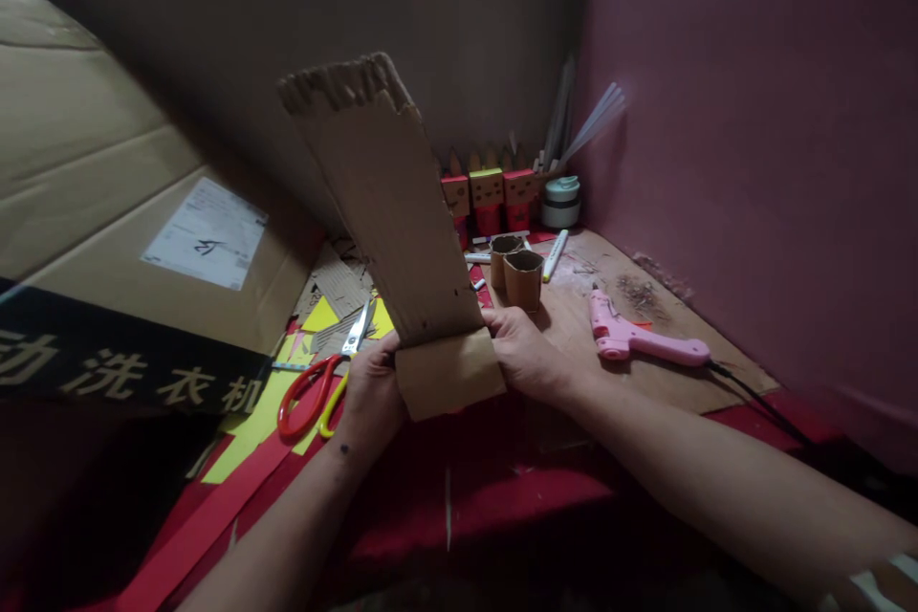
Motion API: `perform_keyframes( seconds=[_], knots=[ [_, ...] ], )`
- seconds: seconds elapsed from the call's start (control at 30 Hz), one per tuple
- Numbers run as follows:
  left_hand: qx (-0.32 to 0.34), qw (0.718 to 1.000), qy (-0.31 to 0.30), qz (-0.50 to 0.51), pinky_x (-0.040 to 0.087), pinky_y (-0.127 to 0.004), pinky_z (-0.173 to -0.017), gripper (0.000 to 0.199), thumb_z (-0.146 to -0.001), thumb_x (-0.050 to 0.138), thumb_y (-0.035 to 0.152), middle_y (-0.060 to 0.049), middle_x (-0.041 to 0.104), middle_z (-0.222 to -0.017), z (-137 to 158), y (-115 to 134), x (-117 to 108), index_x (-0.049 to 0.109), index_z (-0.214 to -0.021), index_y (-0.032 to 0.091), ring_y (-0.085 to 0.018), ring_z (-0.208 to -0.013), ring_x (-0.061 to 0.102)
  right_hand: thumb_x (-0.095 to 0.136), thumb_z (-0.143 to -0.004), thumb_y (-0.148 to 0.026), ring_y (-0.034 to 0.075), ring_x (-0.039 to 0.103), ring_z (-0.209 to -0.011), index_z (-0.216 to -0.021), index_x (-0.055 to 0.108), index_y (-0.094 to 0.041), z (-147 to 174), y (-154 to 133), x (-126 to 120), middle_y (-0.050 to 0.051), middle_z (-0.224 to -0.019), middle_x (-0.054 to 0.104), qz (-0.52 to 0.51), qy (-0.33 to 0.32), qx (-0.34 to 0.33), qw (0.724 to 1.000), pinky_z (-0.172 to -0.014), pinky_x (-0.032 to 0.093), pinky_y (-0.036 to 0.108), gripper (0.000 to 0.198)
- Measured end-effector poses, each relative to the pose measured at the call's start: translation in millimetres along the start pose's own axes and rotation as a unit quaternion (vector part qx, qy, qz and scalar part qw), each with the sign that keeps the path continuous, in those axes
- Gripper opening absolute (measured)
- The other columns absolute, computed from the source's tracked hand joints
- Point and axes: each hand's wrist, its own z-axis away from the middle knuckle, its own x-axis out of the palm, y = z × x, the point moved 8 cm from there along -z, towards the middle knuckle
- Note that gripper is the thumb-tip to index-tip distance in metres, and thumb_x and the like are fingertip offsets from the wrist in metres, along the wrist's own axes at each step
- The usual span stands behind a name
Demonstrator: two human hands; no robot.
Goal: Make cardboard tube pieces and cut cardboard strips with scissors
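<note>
Both hands, left hand [373,387] and right hand [527,354], pinch the long brown corrugated cardboard strip [391,210] at its folded lower end; it looks light, stiff, easily creased.

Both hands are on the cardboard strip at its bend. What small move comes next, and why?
Probably press the fold flat. The left hand and right hand pinch the cardboard strip on either side of a crease, with the short flap bent toward the camera and the long part standing up. The bend looks only partly set, so firming it seems sensible.
</note>
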Motion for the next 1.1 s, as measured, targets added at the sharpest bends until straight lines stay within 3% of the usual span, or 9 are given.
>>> perform_keyframes(
  seconds=[0.1, 0.27, 0.47, 0.57, 0.73, 0.93, 1.1],
  knots=[
    [0.003, 1.000, 0.005, -0.009, 0.052, -0.026, -0.062, 0.017, -0.061, 0.072, 0.017, -0.002, 0.073, -0.077, 0.8, 3.9, 0.5, 0.072, -0.077, 0.016, -0.018, -0.071, 0.065, 0.077, -0.055, -0.024, 0.018, 0.064, -0.072, -0.086, 0.072, -0.014, -2.4, 6.5, -1.6, 0.002, -0.073, 0.069, -0.040, 0.010, 0.038, 0.998, -0.064, 0.050, 0.028, 0.032],
    [0.036, 0.997, 0.009, -0.066, 0.050, -0.022, -0.060, 0.014, -0.067, 0.067, 0.018, -0.002, 0.073, -0.083, 3.9, 14.3, 1.1, 0.071, -0.080, 0.017, -0.016, -0.071, 0.063, 0.078, -0.052, -0.027, 0.018, 0.064, -0.070, -0.080, 0.073, -0.013, -1.4, 13.6, -1.2, 0.002, -0.068, 0.068, -0.047, 0.011, 0.085, 0.995, -0.062, 0.050, 0.028, 0.031],
    [0.079, 0.989, 0.030, -0.124, 0.049, -0.022, -0.063, 0.004, -0.067, 0.065, 0.018, 0.000, 0.067, -0.069, 3.8, 10.5, -5.1, 0.066, -0.071, 0.017, -0.014, -0.066, 0.058, 0.076, -0.057, -0.030, 0.018, 0.064, -0.067, -0.077, 0.073, -0.014, -0.3, 15.1, -5.9, 0.002, -0.063, 0.066, -0.040, 0.042, 0.042, 0.997, -0.061, 0.051, 0.030, 0.025],
    [0.050, 0.992, 0.033, -0.110, 0.050, -0.023, -0.062, 0.008, -0.065, 0.067, 0.019, 0.001, 0.067, -0.067, -1.3, 6.1, -5.4, 0.068, -0.072, 0.017, -0.014, -0.063, 0.058, 0.075, -0.059, -0.030, 0.019, 0.064, -0.068, -0.079, 0.073, -0.014, -2.6, 16.5, -7.1, 0.002, -0.065, 0.067, -0.045, 0.043, 0.027, 0.998, -0.060, 0.051, 0.030, 0.026],
    [-0.050, 0.998, -0.025, -0.041, 0.051, -0.025, -0.061, 0.015, -0.065, 0.069, 0.023, 0.000, 0.071, -0.073, -6.6, -9.0, 2.2, 0.072, -0.079, 0.019, -0.016, -0.066, 0.063, 0.074, -0.058, -0.028, 0.020, 0.065, -0.067, -0.078, 0.072, -0.015, -6.0, 17.0, -6.8, 0.002, -0.062, 0.066, -0.047, 0.027, 0.019, 0.998, -0.060, 0.051, 0.031, 0.024],
    [-0.055, 0.998, -0.020, -0.008, 0.053, -0.028, -0.064, 0.018, -0.065, 0.071, 0.023, -0.003, 0.073, -0.078, -5.8, -21.2, -8.1, 0.074, -0.082, 0.017, -0.019, -0.070, 0.065, 0.071, -0.060, -0.023, 0.020, 0.065, -0.072, -0.072, 0.073, -0.016, -7.8, 18.1, -4.5, 0.002, -0.067, 0.068, -0.016, 0.026, 0.017, 0.999, -0.068, 0.051, 0.032, 0.014],
    [-0.055, 0.998, -0.020, 0.026, 0.054, -0.031, -0.072, 0.024, -0.065, 0.073, 0.022, -0.004, 0.075, -0.084, -11.2, -25.9, -13.3, 0.074, -0.088, 0.018, -0.022, -0.077, 0.067, 0.070, -0.058, -0.021, 0.018, 0.064, -0.069, -0.074, 0.073, -0.016, -11.2, 28.3, -3.8, 0.001, -0.067, 0.068, -0.078, 0.036, 0.042, 0.995, -0.067, 0.051, 0.031, 0.017]
  ],
)
